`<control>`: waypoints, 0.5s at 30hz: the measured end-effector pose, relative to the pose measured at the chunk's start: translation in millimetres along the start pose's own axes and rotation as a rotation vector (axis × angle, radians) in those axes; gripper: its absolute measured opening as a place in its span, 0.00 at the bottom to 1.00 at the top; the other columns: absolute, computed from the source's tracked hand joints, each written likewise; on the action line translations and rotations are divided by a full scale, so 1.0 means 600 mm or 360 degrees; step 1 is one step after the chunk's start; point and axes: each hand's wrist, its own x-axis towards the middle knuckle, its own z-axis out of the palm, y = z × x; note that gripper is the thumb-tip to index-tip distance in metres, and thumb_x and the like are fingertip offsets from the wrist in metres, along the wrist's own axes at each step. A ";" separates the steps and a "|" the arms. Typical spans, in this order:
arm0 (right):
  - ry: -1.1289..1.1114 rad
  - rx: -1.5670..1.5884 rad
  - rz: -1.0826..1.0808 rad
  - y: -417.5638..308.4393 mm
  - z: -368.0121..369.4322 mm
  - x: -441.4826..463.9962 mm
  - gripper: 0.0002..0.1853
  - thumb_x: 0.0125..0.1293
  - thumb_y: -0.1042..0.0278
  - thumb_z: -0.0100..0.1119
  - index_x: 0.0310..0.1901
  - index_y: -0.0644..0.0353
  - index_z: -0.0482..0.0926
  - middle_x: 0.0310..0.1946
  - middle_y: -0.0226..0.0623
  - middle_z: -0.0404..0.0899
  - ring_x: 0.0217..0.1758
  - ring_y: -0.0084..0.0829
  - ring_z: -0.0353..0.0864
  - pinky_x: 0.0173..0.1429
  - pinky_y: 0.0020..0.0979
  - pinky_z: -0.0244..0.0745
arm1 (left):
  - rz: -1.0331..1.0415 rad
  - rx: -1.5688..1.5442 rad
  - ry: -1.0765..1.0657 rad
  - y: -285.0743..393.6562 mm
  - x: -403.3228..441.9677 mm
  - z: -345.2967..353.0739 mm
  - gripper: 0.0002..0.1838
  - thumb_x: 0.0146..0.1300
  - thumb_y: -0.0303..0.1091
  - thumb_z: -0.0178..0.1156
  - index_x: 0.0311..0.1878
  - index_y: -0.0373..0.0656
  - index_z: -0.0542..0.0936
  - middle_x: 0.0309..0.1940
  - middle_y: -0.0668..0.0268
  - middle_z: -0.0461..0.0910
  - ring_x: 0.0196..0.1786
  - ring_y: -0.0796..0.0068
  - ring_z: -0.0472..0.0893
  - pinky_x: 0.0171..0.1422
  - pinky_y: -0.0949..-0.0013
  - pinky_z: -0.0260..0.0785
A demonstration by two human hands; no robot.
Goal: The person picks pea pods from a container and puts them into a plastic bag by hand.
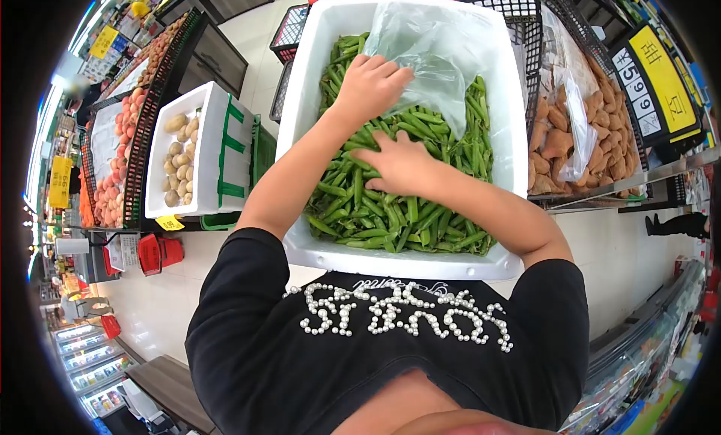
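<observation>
A white foam box [291, 142] holds many green pea pods [375, 228]. A clear plastic bag [432, 52] lies over the pods at the far side of the box. My left hand [373, 83] is closed, its fingers curled at the left edge of the bag; the fingertips are partly hidden. Nearer to me, my right hand [399, 164] rests on the pods near the middle, palm down, with its fingers apart. Some pods touch its fingertips.
Left of the box stands a foam box of potatoes [179, 161], with a reddish produce rack [120, 164] beyond. Brown produce [582, 127] in a black crate and a yellow price sign [661, 78] are at the right. A person's dark-clothed leg [680, 225] shows far right.
</observation>
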 end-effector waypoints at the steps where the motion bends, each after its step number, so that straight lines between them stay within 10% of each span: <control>1: -0.0014 -0.0026 -0.0032 -0.002 0.001 -0.001 0.30 0.62 0.47 0.66 0.66 0.34 0.72 0.64 0.49 0.67 0.60 0.61 0.73 0.57 0.56 0.78 | -0.0036 -0.0051 0.0004 0.001 -0.001 -0.005 0.13 0.51 0.29 0.68 0.41 0.52 0.82 0.26 0.74 0.79 0.35 0.73 0.81 0.41 0.65 0.72; 4: -0.0043 0.0285 -0.0177 0.049 -0.014 0.028 0.28 0.59 0.58 0.66 0.63 0.41 0.75 0.58 0.47 0.73 0.58 0.49 0.77 0.57 0.48 0.77 | -0.0099 -0.0175 0.0066 0.001 0.000 -0.018 0.14 0.51 0.28 0.67 0.43 0.51 0.82 0.24 0.72 0.78 0.26 0.68 0.82 0.27 0.64 0.72; 7: -0.0137 0.0883 -0.0219 0.116 -0.055 0.035 0.27 0.56 0.60 0.68 0.59 0.52 0.78 0.58 0.43 0.77 0.61 0.40 0.76 0.67 0.40 0.68 | -0.0119 -0.0210 0.0002 0.000 -0.001 -0.026 0.16 0.50 0.28 0.68 0.44 0.51 0.82 0.25 0.72 0.78 0.26 0.68 0.82 0.28 0.65 0.72; 15: 0.0439 0.2728 0.0160 0.211 -0.051 0.075 0.23 0.64 0.66 0.62 0.61 0.56 0.76 0.53 0.36 0.80 0.55 0.28 0.80 0.54 0.36 0.81 | -0.0267 -0.0434 0.0076 -0.024 0.002 -0.041 0.13 0.54 0.29 0.69 0.44 0.46 0.83 0.29 0.65 0.82 0.30 0.62 0.83 0.33 0.63 0.76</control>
